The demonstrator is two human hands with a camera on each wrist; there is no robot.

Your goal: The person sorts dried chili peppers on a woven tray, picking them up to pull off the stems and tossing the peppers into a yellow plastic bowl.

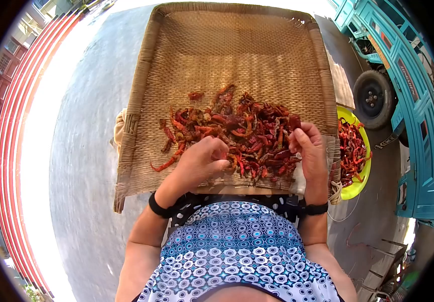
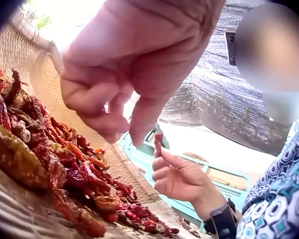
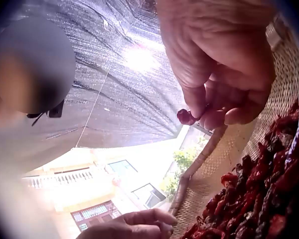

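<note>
Head, your L hand [image 1: 202, 158]: fingers curled, nothing visible in it, over wrinkled red-orange dried chili pile [image 1: 249, 132].
Head, your R hand [image 1: 311, 146]: pinching small dark-red dried chili pc [image 1: 294, 121], pile's R side.
Tan wicker tray [image 1: 237, 73]: pile in near half.
Round yellow-green basin [image 1: 353, 192]: R of tray, w/ more red chilies [image 1: 352, 151].
L wrist: your L thumb tip's apart from curled fingertips.
R wrist: pc pokes out of your R pinch.

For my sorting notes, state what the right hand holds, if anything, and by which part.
The right hand pinches a dried red pepper by its lower end, between thumb and fingers.
</note>
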